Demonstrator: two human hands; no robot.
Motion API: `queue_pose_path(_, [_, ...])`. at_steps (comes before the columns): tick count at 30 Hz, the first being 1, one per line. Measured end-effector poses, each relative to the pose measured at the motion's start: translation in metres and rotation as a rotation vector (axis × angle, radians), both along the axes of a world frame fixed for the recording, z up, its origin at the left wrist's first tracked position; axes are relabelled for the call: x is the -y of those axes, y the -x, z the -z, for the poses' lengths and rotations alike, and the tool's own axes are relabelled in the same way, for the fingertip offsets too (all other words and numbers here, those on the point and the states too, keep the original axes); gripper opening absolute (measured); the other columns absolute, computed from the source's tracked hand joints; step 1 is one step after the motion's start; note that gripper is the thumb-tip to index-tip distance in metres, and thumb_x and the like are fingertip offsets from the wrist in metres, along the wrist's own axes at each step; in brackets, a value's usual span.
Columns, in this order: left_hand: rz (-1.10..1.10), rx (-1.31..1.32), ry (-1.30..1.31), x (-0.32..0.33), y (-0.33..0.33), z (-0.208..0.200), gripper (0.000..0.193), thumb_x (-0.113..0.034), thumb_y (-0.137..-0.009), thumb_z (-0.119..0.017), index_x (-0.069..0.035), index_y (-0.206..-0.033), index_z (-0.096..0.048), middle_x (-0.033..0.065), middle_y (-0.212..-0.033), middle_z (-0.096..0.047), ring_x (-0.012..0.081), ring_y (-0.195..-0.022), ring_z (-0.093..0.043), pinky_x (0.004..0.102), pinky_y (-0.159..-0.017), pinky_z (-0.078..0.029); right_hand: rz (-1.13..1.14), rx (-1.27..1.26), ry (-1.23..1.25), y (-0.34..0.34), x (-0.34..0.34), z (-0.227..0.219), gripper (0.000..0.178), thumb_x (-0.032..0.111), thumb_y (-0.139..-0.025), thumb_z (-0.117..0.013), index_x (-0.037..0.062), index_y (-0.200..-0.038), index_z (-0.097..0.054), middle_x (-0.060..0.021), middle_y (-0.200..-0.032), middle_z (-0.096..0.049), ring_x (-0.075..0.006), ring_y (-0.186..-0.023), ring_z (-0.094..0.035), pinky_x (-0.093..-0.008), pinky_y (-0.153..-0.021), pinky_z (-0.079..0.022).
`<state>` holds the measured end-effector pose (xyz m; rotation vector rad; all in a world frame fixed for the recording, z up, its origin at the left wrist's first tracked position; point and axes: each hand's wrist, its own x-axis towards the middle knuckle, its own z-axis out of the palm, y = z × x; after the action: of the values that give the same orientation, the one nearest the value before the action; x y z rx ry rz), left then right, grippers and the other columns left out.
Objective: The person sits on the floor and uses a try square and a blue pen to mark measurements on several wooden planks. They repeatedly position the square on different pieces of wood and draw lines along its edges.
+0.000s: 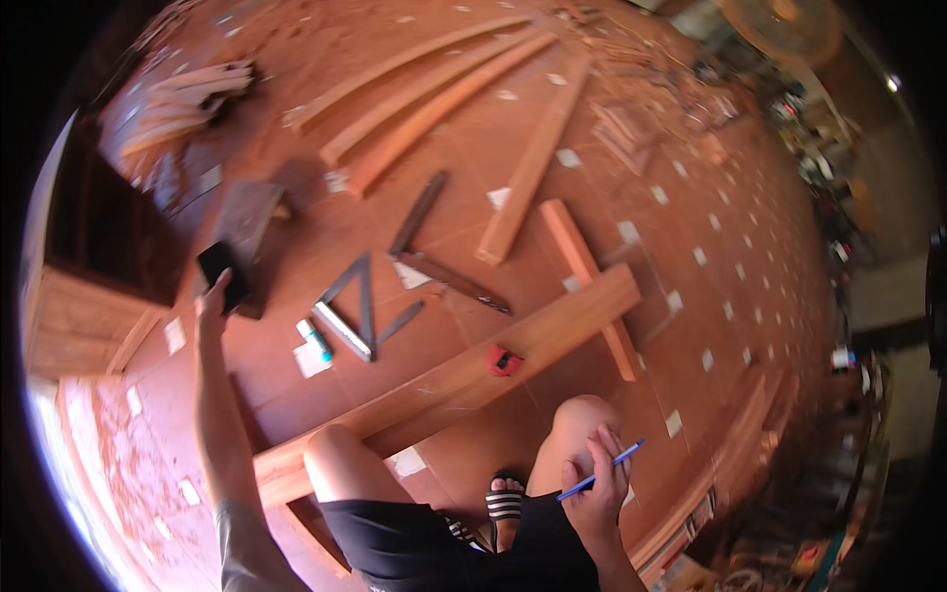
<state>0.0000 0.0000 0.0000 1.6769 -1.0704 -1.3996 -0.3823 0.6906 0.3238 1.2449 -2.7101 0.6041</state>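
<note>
— What does the left hand have?
— A black phone, arm stretched out over the tiled floor, its grip clamped on the lower edge. It looks light, rigid and smooth, so it could slip; the long sides would be the safer hold.
— In the middle?
— A metal square and a small tube lie near a long plank with a red tape measure on it.
— The right hand?
— By the knee, fingers closed on a blue pencil: thin, stiff, feather-light, held mid-shaft.
— Anything unclear?
— The phone's screen is unreadable, and the clutter at far right blurs away
</note>
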Motion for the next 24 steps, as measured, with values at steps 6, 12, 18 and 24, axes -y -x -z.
queue_pose_path(6, [0.016, 0.902, 0.125, 0.007, 0.077, -0.021, 0.127, -0.068, -0.062, -0.101, 0.011, -0.149, -0.053, 0.0307, -0.141, -0.069, 0.0459, -0.132, -0.068, 0.0525, -0.112, -0.055, 0.095, -0.075, -0.014, -0.004, -0.018, -0.01, 0.039, 0.016, -0.09, -0.084, 0.0014, -0.124, -0.07, -0.0287, -0.143, -0.067, -0.0494, -0.132, -0.063, -0.0581, -0.116, -0.049])
queue_pose_path(12, [0.08, 1.324, -0.01, 0.021, 0.082, -0.018, 0.131, -0.092, -0.068, -0.08, 0.007, -0.151, -0.056, 0.0309, -0.153, -0.061, 0.0526, -0.141, -0.058, 0.067, -0.111, -0.051, 0.114, -0.061, 0.037, -0.012, -0.019, -0.017, 0.035, 0.014, -0.087, -0.086, 0.0044, -0.118, -0.07, -0.0284, -0.141, -0.067, -0.0484, -0.129, -0.065, -0.0564, -0.113, -0.051])
queue_pose_path(18, [0.044, 1.427, 0.127, -0.004, 0.102, -0.013, 0.117, -0.099, -0.082, -0.06, -0.003, -0.148, -0.059, 0.0255, -0.144, -0.058, 0.05, -0.133, -0.056, 0.0723, -0.1, -0.053, 0.119, -0.08, 0.056, -0.009, -0.024, -0.007, 0.034, 0.024, -0.093, -0.084, 0.0047, -0.119, -0.071, -0.0283, -0.142, -0.068, -0.0495, -0.129, -0.066, -0.0572, -0.114, -0.051])
queue_pose_path(24, [0.378, 0.586, 0.646, -0.126, 0.072, -0.052, 0.043, -0.044, -0.098, -0.079, -0.009, -0.123, -0.077, 0.0219, -0.119, -0.074, 0.0429, -0.124, -0.064, 0.0634, -0.109, -0.046, 0.031, -0.11, 0.115, 0.0, -0.029, -0.003, 0.033, 0.028, -0.095, -0.081, 0.0031, -0.114, -0.072, -0.0307, -0.141, -0.068, -0.0512, -0.13, -0.065, -0.059, -0.115, -0.05])
